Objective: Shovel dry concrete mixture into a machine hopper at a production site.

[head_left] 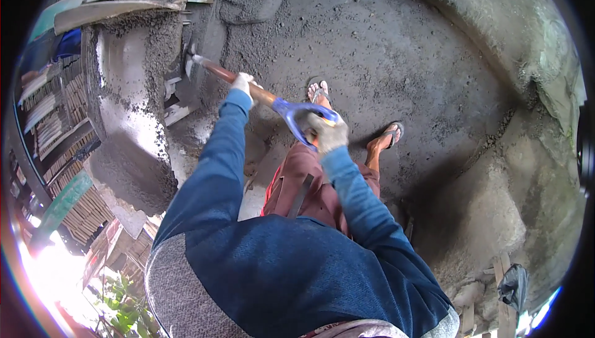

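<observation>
A shovel [265, 96] with a brown wooden shaft and a blue D-shaped handle slants across in front of me. My left hand [245, 85], in a pale glove, is wrapped round the shaft partway down. My right hand [330, 132], also in a pale glove, is closed on the blue handle near my thighs. The shovel's blade points away to the left and is seen nearly edge-on, beside a grey, mortar-smeared trough-like surface [121, 71]. Whether the blade carries anything, I cannot tell.
Grey, gritty ground [384, 47] lies under my sandaled feet [392, 135]. A curved earthen bank [483, 16] runs along the far right. Boards [111, 13] and bamboo slats [65, 99] stand at the left. A dark plastic bag [514, 286] hangs at the lower right.
</observation>
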The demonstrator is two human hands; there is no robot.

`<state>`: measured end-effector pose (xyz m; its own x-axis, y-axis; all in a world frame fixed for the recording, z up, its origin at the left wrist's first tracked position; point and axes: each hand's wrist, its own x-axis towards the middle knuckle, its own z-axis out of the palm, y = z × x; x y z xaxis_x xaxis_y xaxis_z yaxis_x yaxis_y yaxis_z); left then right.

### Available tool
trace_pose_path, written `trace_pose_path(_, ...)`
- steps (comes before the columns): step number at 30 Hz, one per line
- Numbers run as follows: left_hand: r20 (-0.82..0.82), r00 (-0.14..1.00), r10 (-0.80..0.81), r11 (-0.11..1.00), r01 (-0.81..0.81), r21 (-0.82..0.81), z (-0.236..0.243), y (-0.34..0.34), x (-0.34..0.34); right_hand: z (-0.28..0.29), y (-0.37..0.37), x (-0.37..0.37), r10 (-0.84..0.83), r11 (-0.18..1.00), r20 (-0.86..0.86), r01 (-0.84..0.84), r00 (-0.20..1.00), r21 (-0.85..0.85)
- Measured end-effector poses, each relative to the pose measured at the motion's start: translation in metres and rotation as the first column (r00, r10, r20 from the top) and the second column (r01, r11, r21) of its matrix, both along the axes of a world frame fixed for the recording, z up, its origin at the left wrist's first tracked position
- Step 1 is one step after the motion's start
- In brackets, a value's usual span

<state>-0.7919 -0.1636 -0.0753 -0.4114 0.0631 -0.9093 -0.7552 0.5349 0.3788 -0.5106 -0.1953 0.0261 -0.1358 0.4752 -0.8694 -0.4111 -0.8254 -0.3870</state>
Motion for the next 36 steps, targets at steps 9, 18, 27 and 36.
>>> trace_pose_path(9, -0.005, 1.0, -0.022, 1.0, 0.021, -0.019, -0.009, -0.034, 0.044, 0.003, -0.025, 0.043, 0.014, 1.0, -0.036, -0.014, 0.999, 0.021)
trace_pose_path(18, 0.127, 0.984, 0.124, 0.985, -0.106, -0.139, 0.003, -0.1, -0.041, -0.003, -0.06, -0.03, 0.227, 0.971, -0.027, -0.229, 0.973, -0.064)
trace_pose_path(27, 0.058, 0.988, 0.145, 0.989, -0.146, 0.002, 0.005, -0.085, 0.023, 0.006, -0.039, 0.028, 0.163, 0.986, -0.023, -0.161, 0.986, 0.049)
trace_pose_path(36, -0.014, 1.0, 0.014, 0.997, -0.013, 0.082, 0.007, -0.006, -0.02, 0.024, 0.004, -0.023, 0.113, 0.974, 0.049, -0.12, 0.992, 0.191)
